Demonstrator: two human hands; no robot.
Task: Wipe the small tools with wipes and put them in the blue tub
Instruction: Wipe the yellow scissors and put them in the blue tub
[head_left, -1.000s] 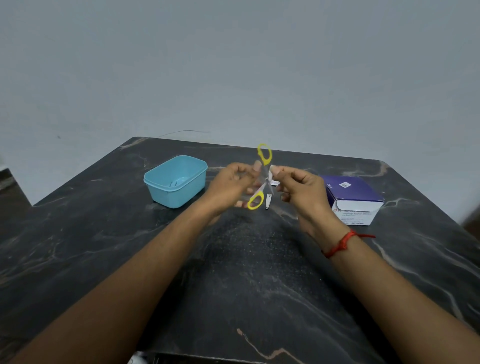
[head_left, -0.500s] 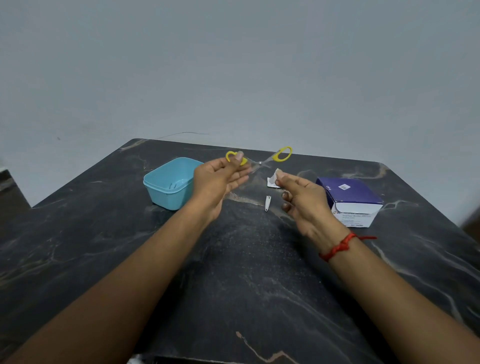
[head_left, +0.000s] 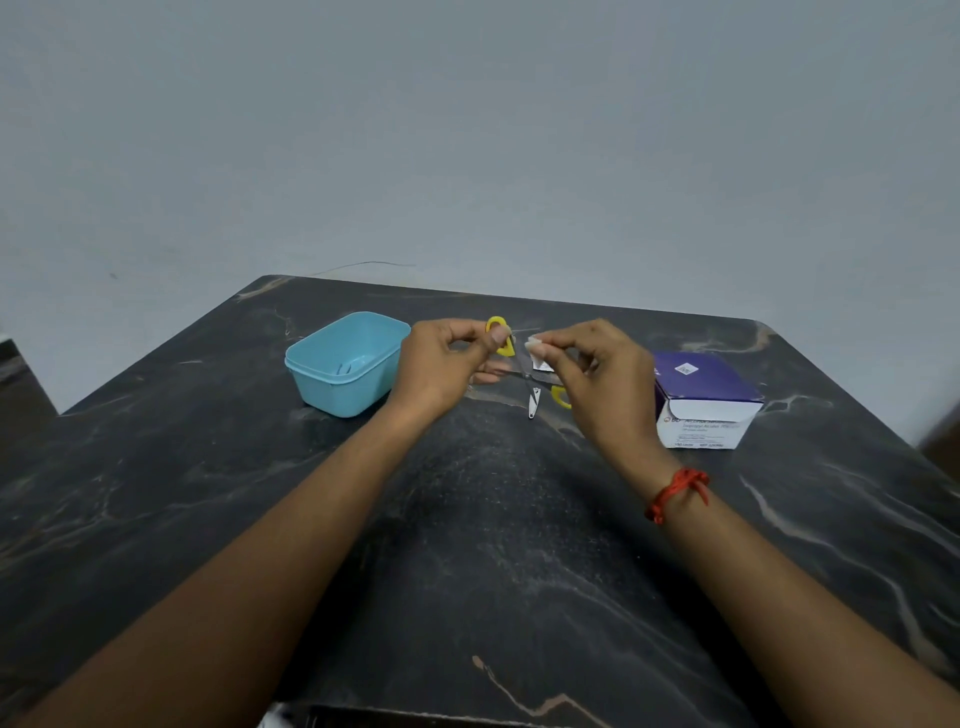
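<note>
Small scissors with yellow handles are held above the table, blades spread apart. My left hand pinches one yellow handle loop at the top. My right hand pinches a small white wipe right beside the scissors; the other yellow loop shows below that hand. A small metal nail clipper lies on the table under the scissors. The blue tub stands to the left of my left hand, with something small and dim inside.
A purple and white box of wipes sits at the right of my right hand. A torn white wipe wrapper lies behind the scissors. The dark marble table ends at a grey wall; its corners fall away left and right.
My left hand turned the scissors from lying sideways with both loops up to one loop up and one down. My right hand rose and brought the wipe up to the scissors.
</note>
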